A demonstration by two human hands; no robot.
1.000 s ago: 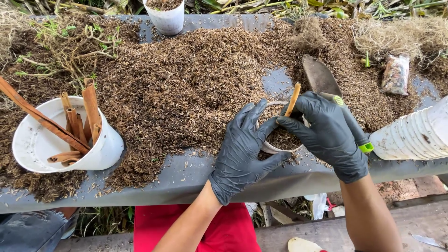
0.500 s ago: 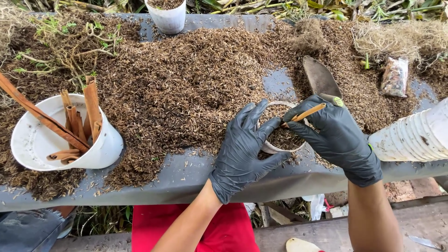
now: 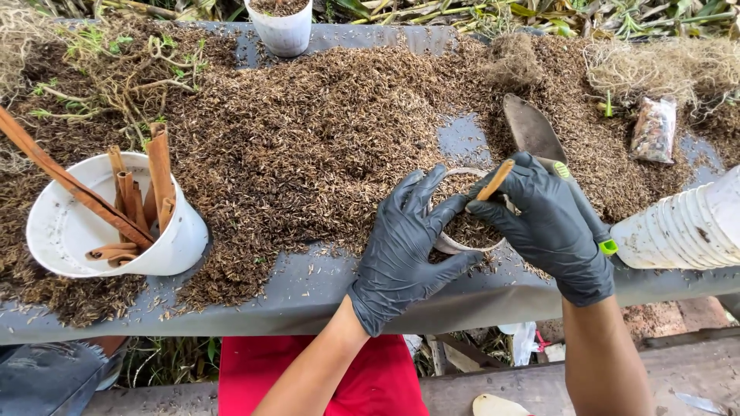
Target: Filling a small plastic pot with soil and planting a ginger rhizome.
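Note:
My left hand [image 3: 402,245], in a black glove, is wrapped around the near side of a small white pot [image 3: 461,245] filled with brown husk mix. My right hand [image 3: 551,223], also in a black glove, pinches a short brown bark stick [image 3: 495,179] and holds it slanted with its lower end at the pot's mix. The pot stands near the front edge of a grey table [image 3: 293,289]. A trowel [image 3: 533,129] with a green-tipped handle lies just behind my right hand.
A wide heap of brown husk [image 3: 308,139] covers the table. At the left a tipped white pot [image 3: 116,227] holds several bark sticks. A stack of white pots [image 3: 686,227] lies at the right, another pot [image 3: 281,27] at the back, a small bag [image 3: 654,127] far right.
My right hand has swung the bark stick from upright to nearly flat and back to a slant over the pot. My left hand has stayed on the pot.

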